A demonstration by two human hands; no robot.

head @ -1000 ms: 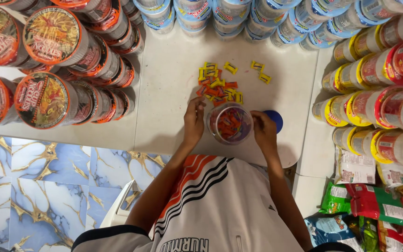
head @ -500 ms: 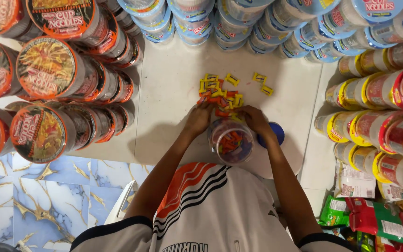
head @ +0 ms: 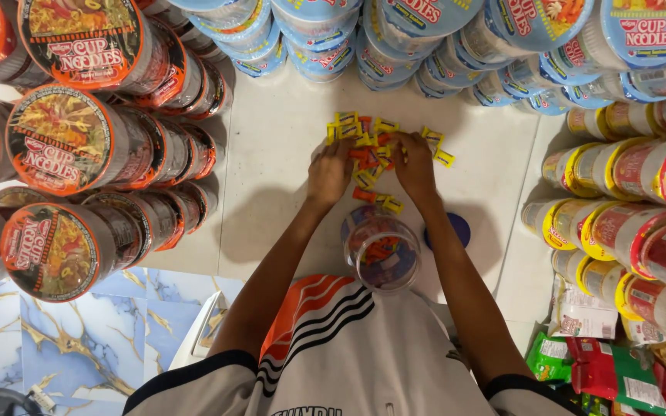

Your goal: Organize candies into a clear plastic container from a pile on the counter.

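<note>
Now both hands had moved off the clear jar point(head: 381, 254) up to the pile of small wrapped sweets point(head: 371, 154) at twelve o'clock on the counter point(head: 271, 154). Left hand point(head: 328, 174) and right hand point(head: 414, 163) each lay loosely curled on sweets; whether either grip had closed on any, I couldn't tell.

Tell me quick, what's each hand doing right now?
Left hand: resting on the pile of small wrapped candies, fingers bent; a grip cannot be told.
Right hand: on the same pile, fingers curled; a grip cannot be told.
</note>
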